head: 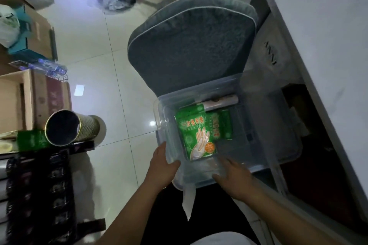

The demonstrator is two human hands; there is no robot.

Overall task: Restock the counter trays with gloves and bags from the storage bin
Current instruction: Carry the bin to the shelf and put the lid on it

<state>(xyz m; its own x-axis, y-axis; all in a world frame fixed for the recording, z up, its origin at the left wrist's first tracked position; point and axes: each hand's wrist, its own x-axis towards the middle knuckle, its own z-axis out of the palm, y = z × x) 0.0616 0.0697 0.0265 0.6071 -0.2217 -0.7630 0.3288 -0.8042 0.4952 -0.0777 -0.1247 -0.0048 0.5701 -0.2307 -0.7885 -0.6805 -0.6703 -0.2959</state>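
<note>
A clear plastic storage bin [264, 125] rests on a grey cushioned chair [191, 45]. Inside lie a green pack of disposable gloves [196, 135], a second green pack [224, 124] partly under it, and a pale roll of bags [220, 102] at the far wall. My left hand [164, 165] grips the bin's near left rim, thumb over the edge. My right hand [234, 178] is inside the bin at its near wall, fingers spread on a clear film or bag there; whether it holds anything is unclear.
A white counter [318, 45] runs along the right, with a dark opening below it. On the left stand cardboard boxes [23, 101], a metal tin lying on its side [69, 130], a green pack [32, 141] and dark trays [39, 195]. Glossy floor tiles lie between.
</note>
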